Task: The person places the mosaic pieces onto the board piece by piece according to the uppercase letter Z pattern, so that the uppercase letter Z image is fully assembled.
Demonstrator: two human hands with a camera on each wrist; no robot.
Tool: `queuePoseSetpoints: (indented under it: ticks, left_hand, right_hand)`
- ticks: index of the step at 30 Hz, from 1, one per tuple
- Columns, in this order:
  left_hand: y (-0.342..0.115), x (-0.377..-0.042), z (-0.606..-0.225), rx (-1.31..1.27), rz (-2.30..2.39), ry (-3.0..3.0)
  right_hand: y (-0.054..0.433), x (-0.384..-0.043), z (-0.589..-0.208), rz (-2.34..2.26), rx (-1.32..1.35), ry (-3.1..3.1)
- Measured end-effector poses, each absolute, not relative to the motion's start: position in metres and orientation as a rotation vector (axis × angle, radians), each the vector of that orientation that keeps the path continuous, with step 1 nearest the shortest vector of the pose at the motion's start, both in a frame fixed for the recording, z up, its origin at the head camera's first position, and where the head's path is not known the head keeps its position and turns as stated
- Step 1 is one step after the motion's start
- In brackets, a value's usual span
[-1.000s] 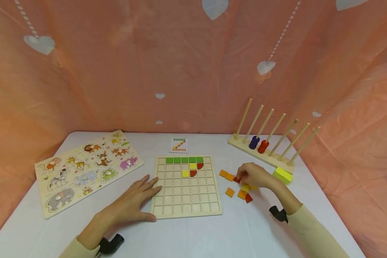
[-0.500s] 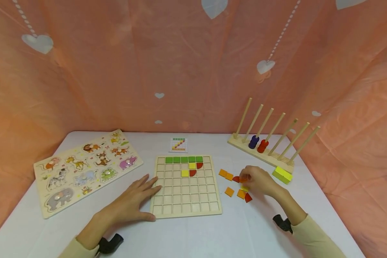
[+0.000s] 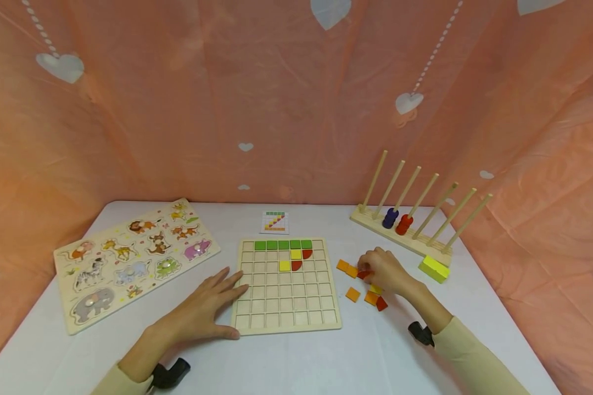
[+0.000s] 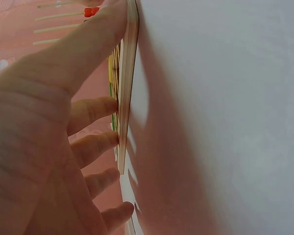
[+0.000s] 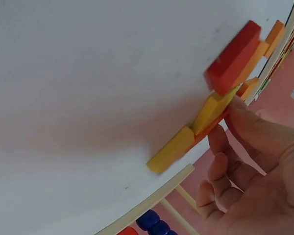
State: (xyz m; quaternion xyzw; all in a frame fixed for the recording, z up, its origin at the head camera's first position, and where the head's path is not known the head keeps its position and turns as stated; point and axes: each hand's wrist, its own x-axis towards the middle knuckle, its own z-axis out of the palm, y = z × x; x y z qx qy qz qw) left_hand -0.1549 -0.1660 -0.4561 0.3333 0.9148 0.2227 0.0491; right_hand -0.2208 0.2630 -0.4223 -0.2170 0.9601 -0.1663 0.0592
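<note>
A wooden grid board (image 3: 270, 307) lies mid-table, with a row of green tiles (image 3: 283, 245) along its top and yellow (image 3: 284, 266) and red quarter-round tiles (image 3: 296, 265) below. My left hand (image 3: 205, 304) rests spread at the board's left edge, the thumb by its near corner; the left wrist view shows fingertips along that edge. Right of the board, my right hand (image 3: 385, 270) reaches into loose tiles, thumb and curled fingers pinching a red tile (image 3: 363, 274). In the right wrist view, yellow tiles (image 5: 171, 149) and a larger red one (image 5: 235, 58) lie beside the thumb.
A pattern card (image 3: 275, 223) lies behind the board. An animal puzzle (image 3: 138, 258) is at left. A peg stand (image 3: 400, 236) with purple and red beads stands back right, yellow blocks (image 3: 434, 269) near its end. Loose orange tiles (image 3: 353, 294) lie beside the board.
My right hand drew slightly back to the right over the loose tiles, then moved left and away to the red tile. The left hand and the board have stayed put.
</note>
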Motion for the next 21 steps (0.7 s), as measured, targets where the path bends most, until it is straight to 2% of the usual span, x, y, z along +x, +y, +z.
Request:
queuePoseSetpoints:
  ticks: [11, 21]
  left_hand:
    - [-0.166, -0.155, -0.455, 1.025, 0.673, 2.788]
    - [-0.166, -0.155, -0.456, 1.013, 0.678, 2.781]
  right_hand:
    - [0.264, -0.221, -0.422, -0.622, -0.557, 2.806]
    - [0.252, -0.216, -0.412, -0.746, -0.669, 2.848]
